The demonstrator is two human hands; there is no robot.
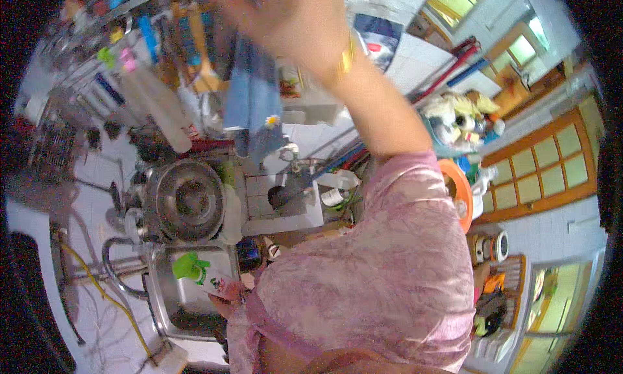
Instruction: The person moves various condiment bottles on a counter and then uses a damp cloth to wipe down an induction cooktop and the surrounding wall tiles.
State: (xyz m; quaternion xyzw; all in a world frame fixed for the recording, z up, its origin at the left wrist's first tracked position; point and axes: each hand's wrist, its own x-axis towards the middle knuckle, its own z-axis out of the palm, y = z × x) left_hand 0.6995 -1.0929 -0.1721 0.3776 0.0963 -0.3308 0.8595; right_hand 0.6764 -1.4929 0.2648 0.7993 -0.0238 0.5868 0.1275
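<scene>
My left hand (229, 296) grips a white spray bottle (214, 280) with a bright green trigger head, over the stainless steel sink (187, 313). My right arm, with a gold-coloured band (346, 60) at its wrist, stretches across the upper part of the view. At the top edge, my right hand (282, 18) is blurred and partly cut off, so its fingers cannot be made out well. It is nearest to a blue cloth (253, 96) with a small daisy on it, which hangs among kitchen utensils; whether they touch is unclear.
A round metal basin (190, 201) stands beside the sink. The curved faucet (109, 267) reaches over the sink's edge, near a yellow hose (107, 298). A wooden spatula (207, 74) hangs at upper left. An orange basin (457, 189) and a wood-framed door (540, 164) are at right.
</scene>
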